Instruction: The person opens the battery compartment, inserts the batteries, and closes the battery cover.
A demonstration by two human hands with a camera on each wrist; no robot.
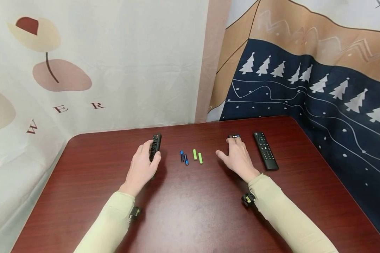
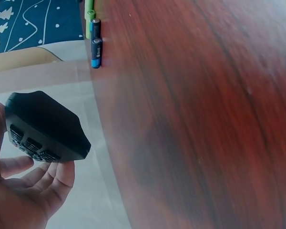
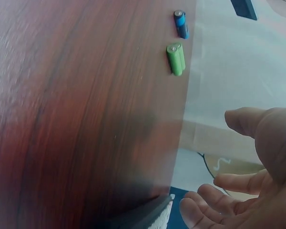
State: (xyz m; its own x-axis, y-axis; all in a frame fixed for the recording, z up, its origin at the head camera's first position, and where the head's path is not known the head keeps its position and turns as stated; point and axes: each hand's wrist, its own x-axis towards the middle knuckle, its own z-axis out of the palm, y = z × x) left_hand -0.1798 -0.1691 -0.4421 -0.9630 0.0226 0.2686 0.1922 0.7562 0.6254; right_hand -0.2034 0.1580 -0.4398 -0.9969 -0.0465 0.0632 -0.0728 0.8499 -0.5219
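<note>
My left hand (image 1: 141, 169) grips a black remote control (image 1: 155, 146), thumb on one side and fingers on the other. In the left wrist view, the end of this remote (image 2: 47, 124) points at the camera, raised off the table. My right hand (image 1: 239, 158) reaches over a second remote (image 1: 234, 136), whose top end with coloured buttons shows past the fingertips; the rest is hidden under the hand. In the right wrist view, the thumb (image 3: 245, 119) stands well apart from loosely bent fingers (image 3: 209, 205), with nothing between them.
A third black remote (image 1: 266, 151) lies right of my right hand. Between the hands lie two blue-and-black batteries (image 1: 184, 158) and two green batteries (image 1: 197, 156), side by side. The dark red wooden table (image 1: 183, 211) is backed by printed curtains (image 1: 139, 63).
</note>
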